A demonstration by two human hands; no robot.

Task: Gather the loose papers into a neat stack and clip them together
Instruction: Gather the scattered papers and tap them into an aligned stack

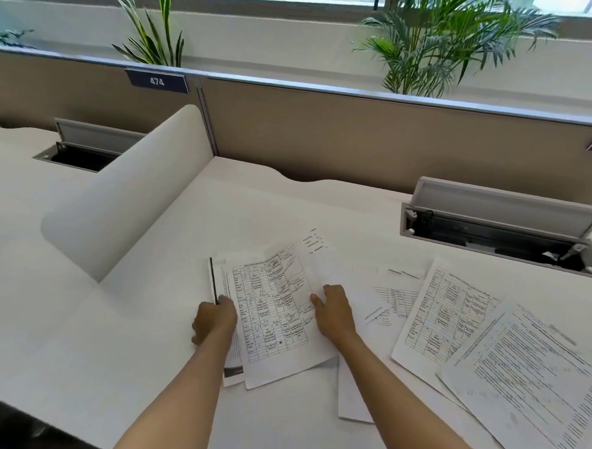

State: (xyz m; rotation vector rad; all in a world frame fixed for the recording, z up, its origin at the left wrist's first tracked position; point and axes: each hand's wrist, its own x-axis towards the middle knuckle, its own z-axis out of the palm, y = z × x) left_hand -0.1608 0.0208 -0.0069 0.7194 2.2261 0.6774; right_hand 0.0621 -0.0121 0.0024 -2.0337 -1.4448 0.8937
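Head view, centre of the frame: my left hand (214, 318) curls round the left edge of a small pile of papers (269, 312) on the white desk (110, 334) — my right hand (333, 310) lies flat on its right side, fingers straight. More loose sheets (454, 322) lie fanned out at the lower right, apart from the pile.

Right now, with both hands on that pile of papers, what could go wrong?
The left hand and right hand hold a skewed pile topped by the white grid-printed sheet; squaring it hastily could crease corners. The white text-covered sheet and the gridded sheet lie apart and could be missed. No clip is visible.
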